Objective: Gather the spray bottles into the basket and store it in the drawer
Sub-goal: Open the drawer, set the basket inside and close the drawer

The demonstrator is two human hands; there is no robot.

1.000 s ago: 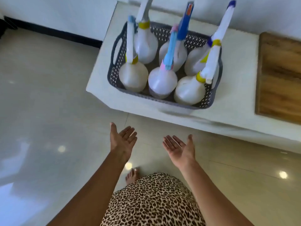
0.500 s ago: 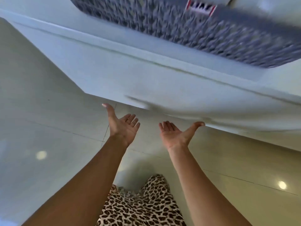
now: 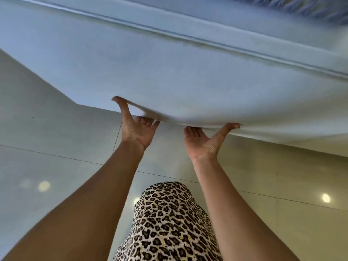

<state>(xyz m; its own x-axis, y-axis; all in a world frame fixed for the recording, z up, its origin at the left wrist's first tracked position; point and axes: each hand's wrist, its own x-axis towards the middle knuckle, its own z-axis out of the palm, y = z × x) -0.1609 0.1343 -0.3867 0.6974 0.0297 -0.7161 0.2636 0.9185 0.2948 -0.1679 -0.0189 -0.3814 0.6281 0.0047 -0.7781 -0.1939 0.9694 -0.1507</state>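
Observation:
The white drawer front (image 3: 169,72) fills the upper half of the head view, with a thin seam above it. My left hand (image 3: 138,129) is palm up at its lower edge, thumb on the face and fingertips hidden under the edge. My right hand (image 3: 203,142) holds the same edge a little to the right in the same way. A blurred strip of the grey mesh basket (image 3: 293,4) shows at the top right, on the cabinet top. The spray bottles are out of view.
Glossy pale floor tiles (image 3: 47,147) spread below and to the left of the cabinet, with light spots reflected on them. My leopard-print clothing (image 3: 169,223) is at the bottom centre, between my forearms.
The view has dropped lower and closer to the cabinet front. Both hands have moved up and forward from open air to the lower edge of the drawer front and taken hold of it.

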